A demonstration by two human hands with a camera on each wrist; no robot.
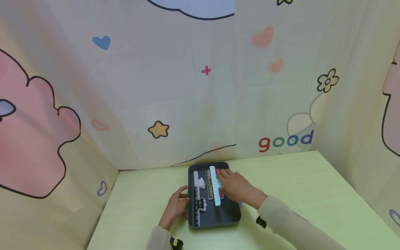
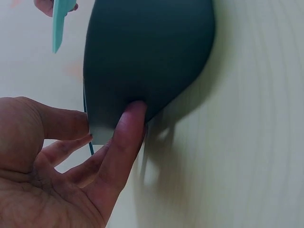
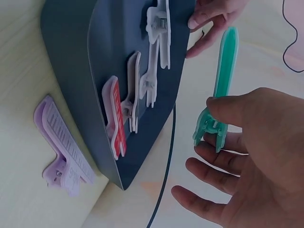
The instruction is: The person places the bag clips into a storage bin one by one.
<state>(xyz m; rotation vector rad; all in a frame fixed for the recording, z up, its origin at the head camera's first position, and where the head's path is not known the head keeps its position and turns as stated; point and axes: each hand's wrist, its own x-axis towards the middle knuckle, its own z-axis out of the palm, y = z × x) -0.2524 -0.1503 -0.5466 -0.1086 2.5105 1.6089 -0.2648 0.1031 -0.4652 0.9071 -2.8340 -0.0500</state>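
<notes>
A long pale teal spring bag clip (image 1: pixel 215 187) is pinched between the thumb and fingers of my right hand (image 1: pixel 236 186). In the right wrist view the teal clip (image 3: pixel 225 66) is held by its spring end, and the other fingers spread loosely. It overlaps the dark grey tray (image 1: pixel 220 217) in the head view. My left hand (image 1: pixel 175 207) holds the tray's left side, thumb at the rim and a finger against the outer wall. Inside lie a white clip (image 1: pixel 196 177), a piano-key clip (image 1: pixel 196 205), an olive patterned clip (image 1: pixel 208 184) and a red clip (image 3: pixel 117 121).
A lilac clip (image 3: pixel 66 147) lies on the table outside the tray's right wall, mostly hidden in the head view. The pale wooden table (image 1: pixel 290 194) ends at a printed curtain (image 1: pixel 175 90) close behind the tray. More curtain hangs on both sides.
</notes>
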